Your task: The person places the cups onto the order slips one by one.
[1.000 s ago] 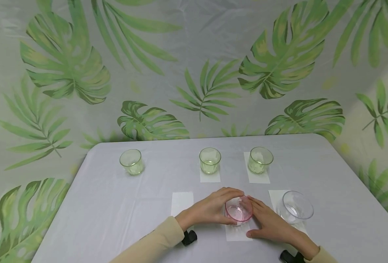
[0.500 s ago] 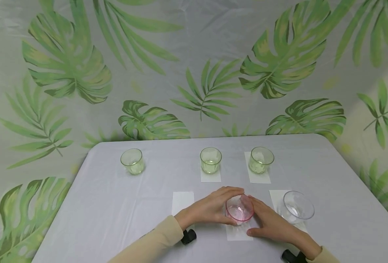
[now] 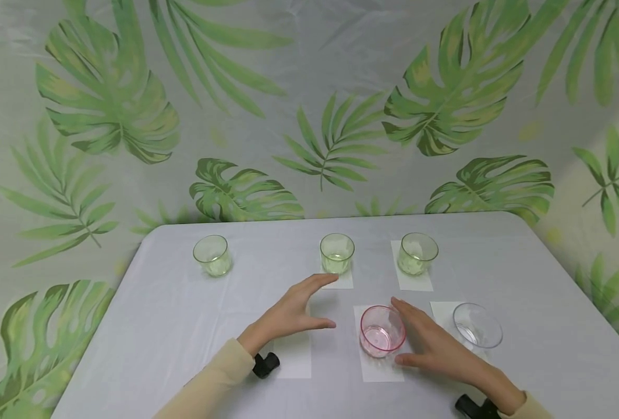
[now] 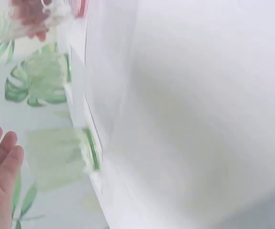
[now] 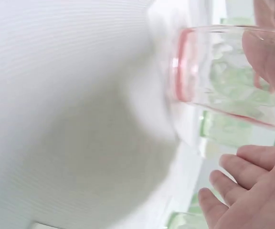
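Observation:
A pink-tinted glass (image 3: 382,333) stands upright on a white paper strip (image 3: 382,369) in the front middle of the table. Left of it, my left hand (image 3: 287,311) hovers empty over another paper strip (image 3: 294,358), thumb and fingers spread apart. That same hand's fingers (image 4: 8,162) show at the left edge of the left wrist view. My right hand (image 3: 435,348) is close beside the pink glass on its right, thumb and fingers parted. In the right wrist view the fingers (image 5: 237,176) are extended below the glass, and the thumb (image 5: 271,62) overlaps its side.
Green glasses stand along the back: one at left (image 3: 212,256), one in the middle (image 3: 337,254) and one at right (image 3: 417,254), the latter two on paper strips. A clear glass (image 3: 477,327) stands behind my right hand. A leaf-patterned curtain (image 3: 246,116) hangs behind the table (image 3: 167,326).
My left hand has let go of the pink glass and moved left, spreading its fingers. My right hand has eased slightly away from the glass. The pink glass stays on its strip.

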The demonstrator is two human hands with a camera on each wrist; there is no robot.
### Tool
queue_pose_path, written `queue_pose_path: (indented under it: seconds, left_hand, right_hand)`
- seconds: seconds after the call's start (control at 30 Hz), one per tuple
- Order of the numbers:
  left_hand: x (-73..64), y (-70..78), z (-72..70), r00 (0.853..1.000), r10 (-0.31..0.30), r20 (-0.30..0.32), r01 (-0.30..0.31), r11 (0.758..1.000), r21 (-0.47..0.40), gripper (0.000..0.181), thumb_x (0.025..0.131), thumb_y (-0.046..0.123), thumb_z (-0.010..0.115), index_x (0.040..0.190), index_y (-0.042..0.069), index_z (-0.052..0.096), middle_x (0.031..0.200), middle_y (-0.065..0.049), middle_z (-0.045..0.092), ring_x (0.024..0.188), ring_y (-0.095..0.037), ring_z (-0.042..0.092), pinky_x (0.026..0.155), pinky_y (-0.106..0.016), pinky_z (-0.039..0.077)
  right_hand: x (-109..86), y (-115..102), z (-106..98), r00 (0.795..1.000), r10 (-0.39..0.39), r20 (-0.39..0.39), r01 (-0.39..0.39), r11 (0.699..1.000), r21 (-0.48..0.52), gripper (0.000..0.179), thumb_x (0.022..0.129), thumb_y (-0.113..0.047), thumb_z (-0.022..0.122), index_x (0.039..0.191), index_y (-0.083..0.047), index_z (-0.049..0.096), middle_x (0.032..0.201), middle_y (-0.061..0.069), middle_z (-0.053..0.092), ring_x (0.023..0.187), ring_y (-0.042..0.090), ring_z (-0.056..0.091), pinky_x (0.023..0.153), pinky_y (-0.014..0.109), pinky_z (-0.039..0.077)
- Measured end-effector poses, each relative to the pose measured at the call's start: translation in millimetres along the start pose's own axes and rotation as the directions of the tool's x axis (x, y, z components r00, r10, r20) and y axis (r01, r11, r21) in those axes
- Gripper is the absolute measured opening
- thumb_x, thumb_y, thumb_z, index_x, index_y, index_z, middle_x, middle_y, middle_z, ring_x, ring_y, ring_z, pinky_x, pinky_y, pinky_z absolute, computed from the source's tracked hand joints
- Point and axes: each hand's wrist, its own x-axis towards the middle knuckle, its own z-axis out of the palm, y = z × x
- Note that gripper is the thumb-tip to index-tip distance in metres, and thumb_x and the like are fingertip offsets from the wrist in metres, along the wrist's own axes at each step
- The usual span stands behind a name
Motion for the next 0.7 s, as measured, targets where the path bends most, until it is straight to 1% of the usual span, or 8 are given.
queue_pose_path:
  seconds: [0.07,0.17,0.3,0.4,0.5,0.6,0.7]
  left_hand:
    - [-6.0,-4.9,-8.3,0.999,-0.009,-0.033,0.009,1.0,0.006,0.082,0.077,0.026,0.082,0.144,0.005,0.04,0.144,-0.007,0.043,0.132,-0.021,0.04,0.107,-0.039,0.036]
    - [-14.6,-11.3,-22.4,0.996,-0.026,-0.087,0.028,0.999,0.017,0.082,0.077,0.025,0.082,0.144,0.005,0.04,0.144,-0.007,0.043,0.132,-0.023,0.039,0.106,-0.042,0.037]
    - [-27.1,-18.3,-44.6,0.983,-0.07,-0.169,0.079,0.996,0.042,0.082,0.076,0.023,0.083,0.144,0.005,0.04,0.144,-0.007,0.043,0.132,-0.024,0.04,0.105,-0.045,0.038]
    - [-37.4,-23.0,-62.3,0.967,-0.099,-0.236,0.119,0.99,0.072,0.082,0.075,0.021,0.084,0.143,0.005,0.041,0.143,-0.008,0.044,0.132,-0.026,0.04,0.104,-0.047,0.038]
    - [-47.7,-28.0,-78.8,0.947,-0.121,-0.299,0.155,0.983,0.093,0.082,0.074,0.018,0.084,0.143,0.005,0.042,0.142,-0.01,0.045,0.131,-0.028,0.041,0.103,-0.049,0.038]
    - [-57.2,-34.3,-92.4,0.926,-0.136,-0.352,0.185,0.977,0.11,0.081,0.074,0.015,0.084,0.142,0.004,0.043,0.142,-0.012,0.045,0.13,-0.03,0.042,0.102,-0.051,0.037]
    - [-66.5,-42.2,-103.5,0.907,-0.148,-0.395,0.213,0.969,0.126,0.079,0.073,0.012,0.084,0.141,0.004,0.044,0.14,-0.013,0.046,0.128,-0.031,0.042,0.102,-0.052,0.037]
  right_hand:
    - [1.0,-5,-4,1.0,0.004,0.003,-0.004,1.0,-0.006,0.091,0.079,-0.037,0.078,0.15,-0.01,0.028,0.149,0.012,0.035,0.133,0.035,0.033,0.102,0.006,0.015]
    - [2.8,-11,-8,1.0,0.01,0.011,-0.01,1.0,-0.004,0.093,0.079,-0.038,0.078,0.152,-0.015,0.025,0.151,0.008,0.032,0.135,0.028,0.031,0.102,0.007,0.017]
    - [7.1,-19,-10,1.0,0.001,0.028,-0.001,1.0,0.019,0.096,0.078,-0.038,0.079,0.153,-0.018,0.022,0.154,0.002,0.027,0.139,0.018,0.024,0.103,0.006,0.015]
    - [12.3,-28,-11,0.999,-0.024,0.042,0.022,0.999,0.041,0.096,0.078,-0.038,0.079,0.153,-0.018,0.022,0.155,0.001,0.024,0.141,0.015,0.02,0.103,0.007,0.014]
    - [18.3,-37,-11,0.997,-0.06,0.048,0.057,0.996,0.065,0.095,0.079,-0.035,0.079,0.153,-0.018,0.022,0.156,0.002,0.023,0.142,0.018,0.019,0.104,0.007,0.013]
    - [24.8,-44,-9,0.994,-0.103,0.046,0.098,0.991,0.09,0.094,0.08,-0.033,0.078,0.153,-0.016,0.023,0.156,0.003,0.023,0.142,0.022,0.019,0.105,0.007,0.012]
    - [32.3,-51,-5,0.99,-0.127,0.054,0.122,0.988,0.09,0.092,0.082,-0.037,0.076,0.153,-0.015,0.022,0.156,0.003,0.022,0.142,0.024,0.018,0.107,0.01,0.013]
